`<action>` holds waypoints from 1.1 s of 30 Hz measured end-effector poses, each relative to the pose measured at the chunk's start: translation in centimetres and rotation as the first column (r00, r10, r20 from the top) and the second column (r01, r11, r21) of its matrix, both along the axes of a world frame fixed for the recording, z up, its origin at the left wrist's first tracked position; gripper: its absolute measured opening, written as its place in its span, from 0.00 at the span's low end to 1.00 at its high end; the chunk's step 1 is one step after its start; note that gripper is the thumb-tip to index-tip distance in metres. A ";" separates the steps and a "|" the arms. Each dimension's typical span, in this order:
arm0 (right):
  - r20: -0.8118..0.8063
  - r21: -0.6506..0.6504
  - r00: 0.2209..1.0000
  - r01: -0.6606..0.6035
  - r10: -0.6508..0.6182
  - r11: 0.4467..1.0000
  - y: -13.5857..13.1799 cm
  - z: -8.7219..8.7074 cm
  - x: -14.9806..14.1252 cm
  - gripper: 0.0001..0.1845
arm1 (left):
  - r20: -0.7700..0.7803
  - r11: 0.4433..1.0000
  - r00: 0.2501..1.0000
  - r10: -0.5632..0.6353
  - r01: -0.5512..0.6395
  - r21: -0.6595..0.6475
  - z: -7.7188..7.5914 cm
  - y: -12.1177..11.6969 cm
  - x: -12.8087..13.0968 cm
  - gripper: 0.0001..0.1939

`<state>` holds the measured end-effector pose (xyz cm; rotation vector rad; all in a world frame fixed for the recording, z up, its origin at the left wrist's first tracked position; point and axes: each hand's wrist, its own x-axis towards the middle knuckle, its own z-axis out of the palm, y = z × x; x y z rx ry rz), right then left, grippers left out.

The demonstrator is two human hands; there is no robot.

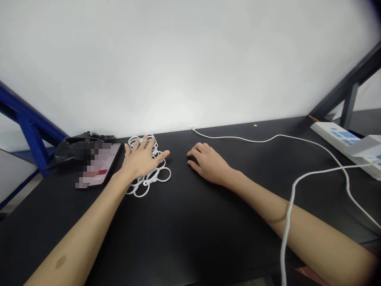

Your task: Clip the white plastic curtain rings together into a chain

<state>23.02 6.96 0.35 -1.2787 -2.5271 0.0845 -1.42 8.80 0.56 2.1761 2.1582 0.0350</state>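
Note:
My left hand (141,159) lies spread over a loose pile of white rings (153,175), with its fingers apart and its palm down. The rings are thin and round, and several overlap one another; part of the pile is hidden under the hand. Whether the palm presses on the rings or just hovers I cannot tell. To the right, my right hand (208,163) is palm down at the black tabletop (184,226), its fingers loosely bent and its thumb a little apart. Nothing shows in it.
Left of the rings lies a phone (102,163), partly blurred, beside a crumpled black plastic bag (67,149). A white cable (247,140) runs along the back; another white cable (293,190) crosses before my right forearm. A white power strip (336,133) sits far right.

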 end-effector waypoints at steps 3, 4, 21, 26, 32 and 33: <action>0.000 -0.003 1.000 0.000 0.000 1.000 0.0 0.0 0.0 0.15 | 0.007 0.998 0.999 -0.043 0.043 0.047 -0.1 -0.9 0.3 0.47; 0.000 -0.001 1.000 0.000 0.000 1.000 0.0 0.0 0.0 0.15 | 0.019 0.995 0.998 -0.061 0.059 0.077 -0.2 -1.1 0.3 0.45; 0.010 -0.011 1.000 -0.005 0.005 1.000 0.1 0.0 -0.1 0.16 | 0.082 0.915 0.982 -0.170 0.127 0.383 0.5 -1.3 0.2 0.15; -0.042 -0.047 0.999 0.016 -0.018 0.999 -0.3 0.3 -0.2 0.19 | 0.049 0.911 0.993 -0.108 0.079 0.405 1.3 0.1 -0.3 0.24; -0.107 -0.136 0.990 -0.102 0.088 0.985 -1.9 -0.3 -2.3 0.60 | 0.103 0.995 0.992 -0.077 0.071 0.068 0.5 3.0 -2.3 0.43; -0.094 -0.153 0.991 -0.110 0.096 0.982 -1.9 -0.4 -2.9 0.63 | 0.122 0.996 0.989 -0.083 0.078 0.046 0.4 3.0 -2.5 0.43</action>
